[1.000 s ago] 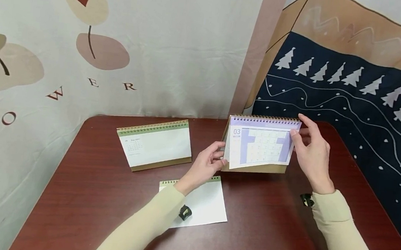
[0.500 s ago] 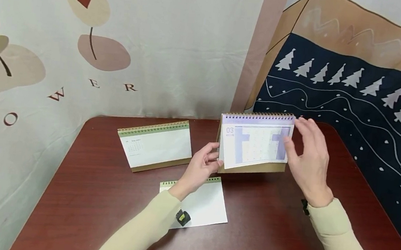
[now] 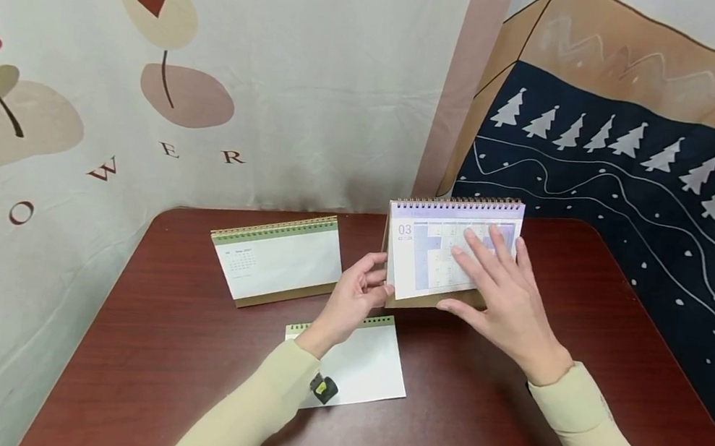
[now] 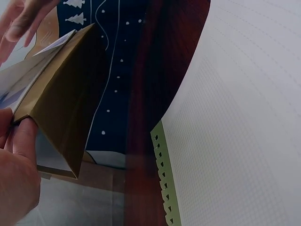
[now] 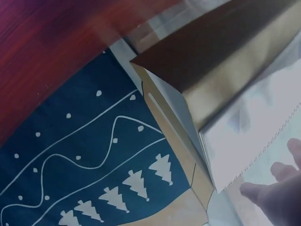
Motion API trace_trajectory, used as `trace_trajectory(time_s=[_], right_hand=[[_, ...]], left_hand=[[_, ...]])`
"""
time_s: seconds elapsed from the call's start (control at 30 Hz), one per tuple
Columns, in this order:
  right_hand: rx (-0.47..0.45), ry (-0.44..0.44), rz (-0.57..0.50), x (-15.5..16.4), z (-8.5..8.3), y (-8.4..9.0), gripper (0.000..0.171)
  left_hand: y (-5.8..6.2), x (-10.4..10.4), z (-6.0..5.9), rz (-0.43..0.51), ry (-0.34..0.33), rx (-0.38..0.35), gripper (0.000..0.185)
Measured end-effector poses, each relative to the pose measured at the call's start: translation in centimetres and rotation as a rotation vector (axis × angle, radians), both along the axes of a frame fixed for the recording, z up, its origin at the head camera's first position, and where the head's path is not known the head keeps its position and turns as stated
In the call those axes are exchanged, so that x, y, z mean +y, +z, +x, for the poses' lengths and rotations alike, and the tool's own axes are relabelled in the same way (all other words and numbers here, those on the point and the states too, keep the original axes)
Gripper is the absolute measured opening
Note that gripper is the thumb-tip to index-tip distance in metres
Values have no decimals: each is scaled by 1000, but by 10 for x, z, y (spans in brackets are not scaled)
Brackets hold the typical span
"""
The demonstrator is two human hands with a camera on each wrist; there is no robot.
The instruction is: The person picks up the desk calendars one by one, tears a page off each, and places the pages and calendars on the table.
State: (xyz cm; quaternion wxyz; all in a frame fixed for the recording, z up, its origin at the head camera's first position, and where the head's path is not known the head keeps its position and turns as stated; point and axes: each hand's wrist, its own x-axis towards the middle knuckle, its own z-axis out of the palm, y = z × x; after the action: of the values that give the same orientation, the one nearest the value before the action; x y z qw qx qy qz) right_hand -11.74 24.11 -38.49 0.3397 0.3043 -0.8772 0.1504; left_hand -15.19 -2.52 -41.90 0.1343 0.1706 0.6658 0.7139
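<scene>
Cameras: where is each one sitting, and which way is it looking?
Head: on the person's head, looking forward and down at the purple desk calendar; both hands and sleeves show.
Left wrist: beside the left hand, looking along the calendar's brown end.
Right wrist: under the right hand, looking at its brown base.
All three share that calendar.

We note a green-topped desk calendar point(image 3: 276, 259) standing on the dark red table point(image 3: 142, 346). Near and in front of it lies a loose white sheet point(image 3: 364, 363). Behind it hangs a flower-printed cloth point(image 3: 151, 70).
</scene>
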Motion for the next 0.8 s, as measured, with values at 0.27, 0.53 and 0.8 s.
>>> trace_trajectory(time_s=[0.27,0.53,0.8], right_hand=[[1,46,71,-8,-2,-6,70],[7,66,97,-10,-5,-7,59],[16,71,85,-11,-6,-6,51]], left_hand=[[0,0,-1,20,-10,-4,50],[1,0,-1,26,-16,-6,50],[1,0,-1,34,-18,-7,50]])
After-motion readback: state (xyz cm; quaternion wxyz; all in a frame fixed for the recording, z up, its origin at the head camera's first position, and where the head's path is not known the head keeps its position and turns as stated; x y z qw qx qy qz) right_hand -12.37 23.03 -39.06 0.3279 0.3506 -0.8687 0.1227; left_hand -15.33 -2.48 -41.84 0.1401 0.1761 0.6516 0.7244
